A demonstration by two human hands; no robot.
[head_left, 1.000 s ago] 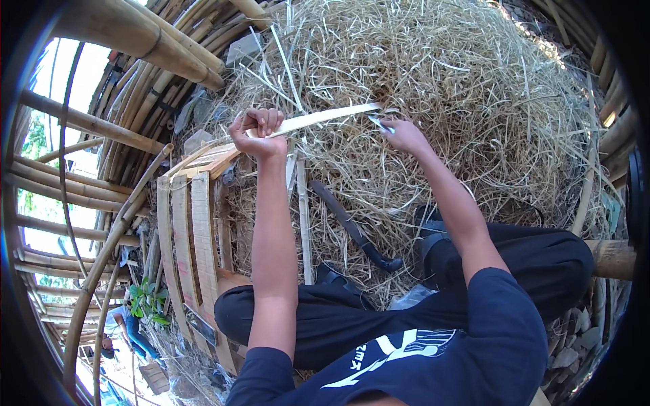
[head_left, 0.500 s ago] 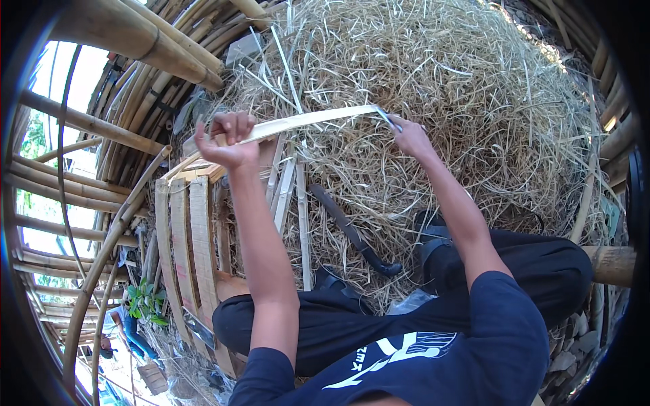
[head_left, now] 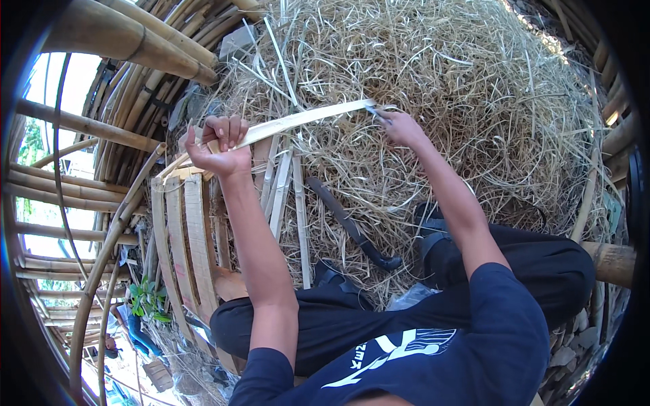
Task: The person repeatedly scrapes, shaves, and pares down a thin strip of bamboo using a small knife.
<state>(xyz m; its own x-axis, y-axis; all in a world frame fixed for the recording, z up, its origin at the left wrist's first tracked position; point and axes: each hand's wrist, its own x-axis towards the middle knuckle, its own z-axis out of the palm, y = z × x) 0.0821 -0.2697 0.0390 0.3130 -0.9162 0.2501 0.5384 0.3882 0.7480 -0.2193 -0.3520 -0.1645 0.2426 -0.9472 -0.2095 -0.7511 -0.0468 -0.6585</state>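
Observation:
A pale, flat bamboo strip [head_left: 308,117] stretches from my left hand across to my right. My left hand [head_left: 220,145] is closed around its near end, palm turned up, above a slatted wooden crate [head_left: 198,213]. At the far end, my right hand [head_left: 402,128] grips a knife whose short metal blade [head_left: 372,107] touches the strip. My fingers cover most of the knife's handle. Between my feet and the crate, a machete [head_left: 342,215] with a dark blade and black handle lies on the shavings.
A broad heap of curly bamboo shavings [head_left: 453,88] spreads ahead of me. Several cut slats [head_left: 300,213] lean beside the crate. Thick bamboo poles [head_left: 128,37] frame the left side. Another person [head_left: 139,331] is at the lower left, beyond a green plant [head_left: 147,301].
My right hand and the knife have shifted slightly left and up. My left fingers have curled a little differently around the strip, which stays held between both hands.

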